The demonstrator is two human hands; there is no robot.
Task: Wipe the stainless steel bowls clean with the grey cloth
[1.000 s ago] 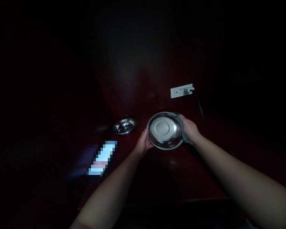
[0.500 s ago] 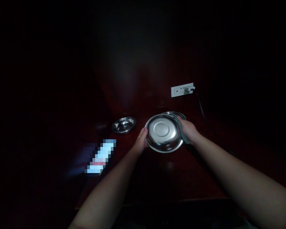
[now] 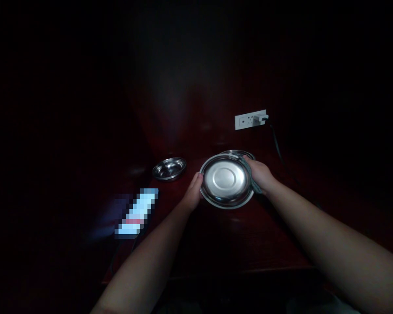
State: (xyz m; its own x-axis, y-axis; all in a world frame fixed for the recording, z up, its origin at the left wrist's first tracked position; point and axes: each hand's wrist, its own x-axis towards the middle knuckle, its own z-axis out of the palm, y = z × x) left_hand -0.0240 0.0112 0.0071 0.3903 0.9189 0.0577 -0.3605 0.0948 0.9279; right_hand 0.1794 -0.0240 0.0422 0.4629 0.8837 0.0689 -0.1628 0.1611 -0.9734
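A shiny stainless steel bowl (image 3: 228, 181) is held up over the table, its round underside turned towards me. My left hand (image 3: 194, 192) grips the bowl's left rim, thumb on the near side and the other fingers mostly hidden behind. On the opposite side, my right hand (image 3: 260, 174) is closed round a grey-green cloth (image 3: 249, 174) pressed over the right rim; its fingertips are out of sight. Behind the held bowl, a second steel dish (image 3: 237, 152) is partly covered. Farther left, another steel bowl (image 3: 169, 169) stands upright on the table.
A lit, pixelated screen (image 3: 137, 213) lies at the left of the dark red table (image 3: 232, 248). On the back wall is a white socket (image 3: 245, 121) with a plug (image 3: 261, 117) in it, and a dark cable (image 3: 277, 141) hangs down from there. The surroundings are very dark.
The held bowl has turned and tilted slightly, with both hands still on it and the cloth at its right rim. The view has shifted a little.
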